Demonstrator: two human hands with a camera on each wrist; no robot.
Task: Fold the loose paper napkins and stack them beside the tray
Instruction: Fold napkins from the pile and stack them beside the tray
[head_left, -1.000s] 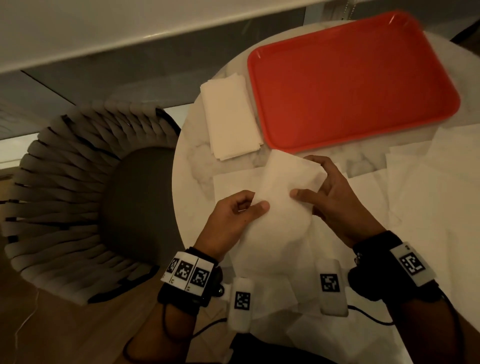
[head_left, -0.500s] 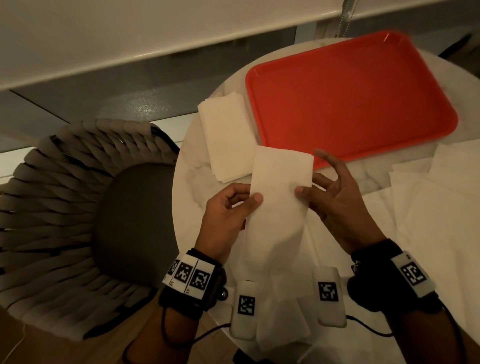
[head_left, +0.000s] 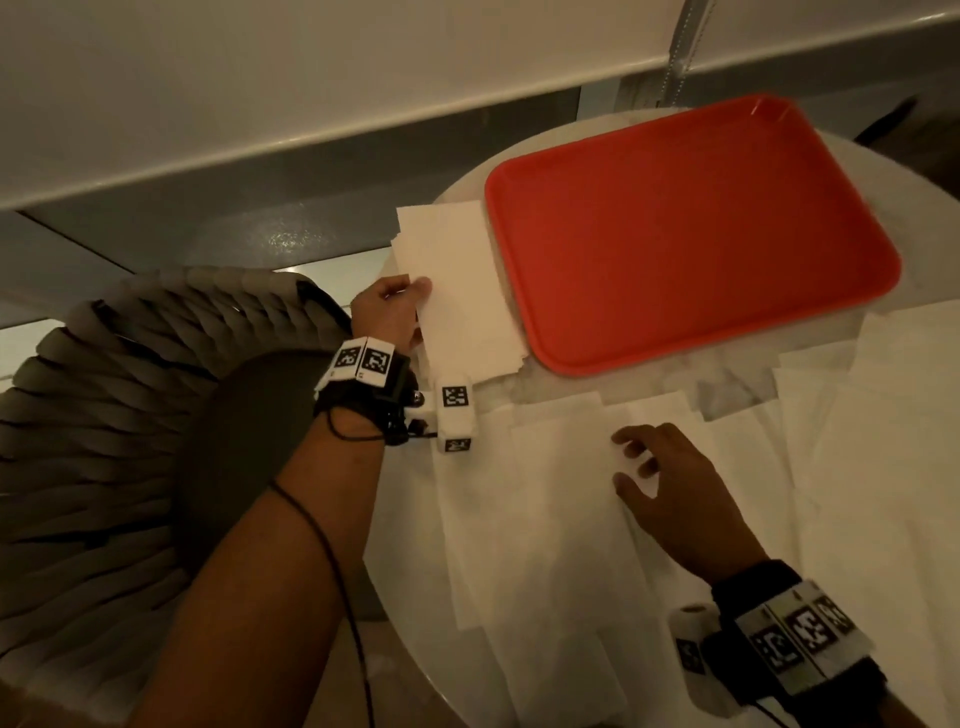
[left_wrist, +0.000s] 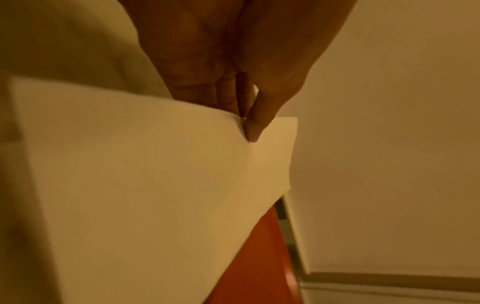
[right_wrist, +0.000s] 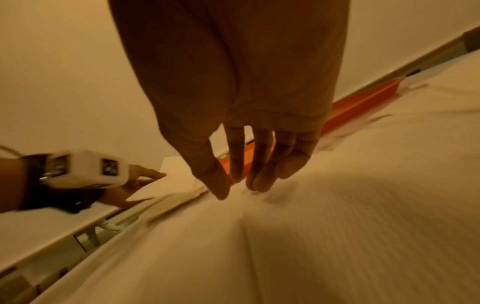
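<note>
A folded white napkin (head_left: 462, 306) lies on the stack of folded napkins (head_left: 441, 228) left of the red tray (head_left: 685, 228). My left hand (head_left: 395, 312) pinches that napkin's left edge between thumb and fingers; the left wrist view shows the thumb (left_wrist: 255, 127) on top of the folded napkin (left_wrist: 155, 174). My right hand (head_left: 660, 478) hovers with relaxed fingers over the loose unfolded napkins (head_left: 545, 519) spread on the near table. In the right wrist view its fingertips (right_wrist: 259, 185) hang just above a loose napkin (right_wrist: 311, 236) and hold nothing.
The round marble table (head_left: 457, 192) ends just left of the stack. A woven chair (head_left: 130, 415) stands below and to the left. More loose napkins (head_left: 872, 415) cover the right side. A white wall (head_left: 311, 78) runs behind.
My left hand has carried the folded napkin up and left onto the stack beside the tray. My right hand has let go of it and dropped toward the loose napkins.
</note>
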